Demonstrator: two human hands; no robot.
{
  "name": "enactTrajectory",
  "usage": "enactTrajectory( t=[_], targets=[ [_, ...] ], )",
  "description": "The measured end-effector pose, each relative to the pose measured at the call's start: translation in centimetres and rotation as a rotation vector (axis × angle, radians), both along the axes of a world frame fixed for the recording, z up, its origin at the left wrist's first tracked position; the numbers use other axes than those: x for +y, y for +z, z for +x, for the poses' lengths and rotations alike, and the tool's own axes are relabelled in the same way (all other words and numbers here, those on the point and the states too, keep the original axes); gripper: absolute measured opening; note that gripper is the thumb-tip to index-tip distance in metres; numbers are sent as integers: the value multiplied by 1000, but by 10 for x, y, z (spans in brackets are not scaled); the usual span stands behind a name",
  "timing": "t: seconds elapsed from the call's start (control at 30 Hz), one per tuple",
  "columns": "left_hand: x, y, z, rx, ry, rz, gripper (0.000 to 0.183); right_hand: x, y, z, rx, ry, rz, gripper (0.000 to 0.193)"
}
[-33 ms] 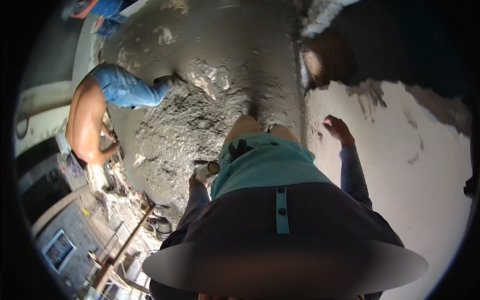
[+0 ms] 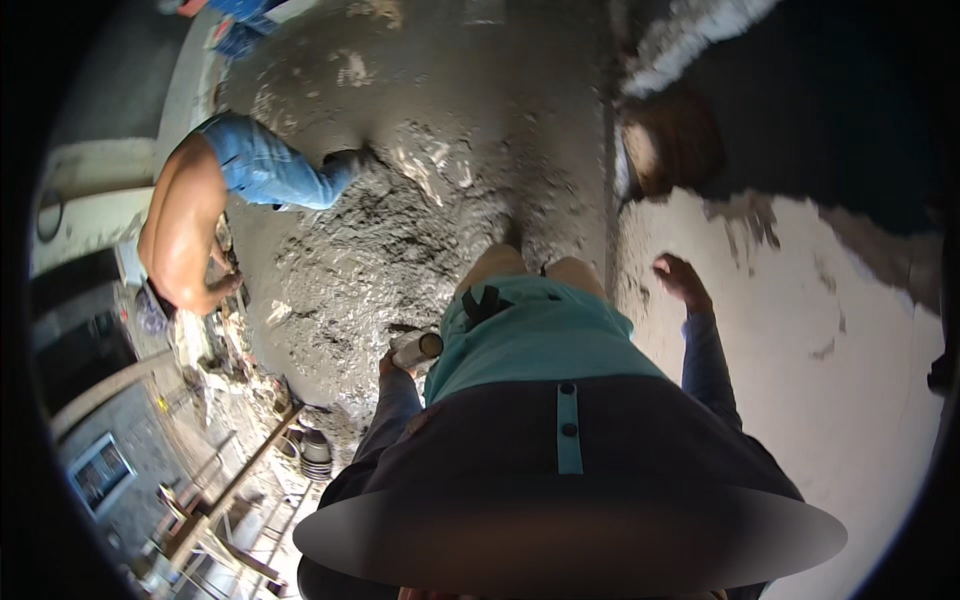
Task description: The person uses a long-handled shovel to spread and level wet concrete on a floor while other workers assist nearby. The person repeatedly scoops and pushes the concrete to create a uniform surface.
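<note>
My left hand (image 2: 387,366) is closed round a pale, thick cylindrical handle (image 2: 414,351) with a brown round end, beside my left thigh. A thin dark piece shows just beyond it; whether it belongs to the handle I cannot tell. My right hand (image 2: 684,284) hangs out to the right by the pale wall, its fingers loosely bent and nothing seen in them. Wet grey concrete (image 2: 340,250) spreads round my legs, lumpy on the left and smoother farther off. My feet are out of sight.
At the left a bare-backed co-worker (image 2: 185,220) in jeans bends over the concrete's edge. Stacked dark buckets (image 2: 316,455) and a long wooden beam (image 2: 240,480) lie lower left. A pale wall (image 2: 780,400) bounds the right; a brown rounded object (image 2: 675,145) stands beyond it.
The view has shifted slightly, so the floor and co-worker sit farther right in it. My right hand is a little lower and nearer my body. The left hand keeps its hold.
</note>
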State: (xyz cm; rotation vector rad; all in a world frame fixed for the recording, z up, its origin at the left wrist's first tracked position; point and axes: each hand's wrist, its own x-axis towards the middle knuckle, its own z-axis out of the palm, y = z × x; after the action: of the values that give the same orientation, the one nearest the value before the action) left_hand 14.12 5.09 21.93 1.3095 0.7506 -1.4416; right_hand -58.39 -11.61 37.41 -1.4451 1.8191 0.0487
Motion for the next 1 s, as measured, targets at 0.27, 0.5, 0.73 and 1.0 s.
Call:
enactTrajectory(
  t=[0.27, 0.5, 0.73, 1.0],
  targets=[
    [0, 5, -36, 350, 760, -148, 32, -109, -99, -8, -274, -99, 528, 20],
    [-11, 3, -99, 377, 884, -259, 45, -303, -112, 48, -138, 59, 412, 22],
    [-26, -26, -168, 266, 1116, -100, 41, -486, -96, 160, -227, 316, 313, 16],
    [-108, -20, -261, 11, 1193, 159, 30, -597, -38, 269, -114, 885, 303, 28]
  ],
)
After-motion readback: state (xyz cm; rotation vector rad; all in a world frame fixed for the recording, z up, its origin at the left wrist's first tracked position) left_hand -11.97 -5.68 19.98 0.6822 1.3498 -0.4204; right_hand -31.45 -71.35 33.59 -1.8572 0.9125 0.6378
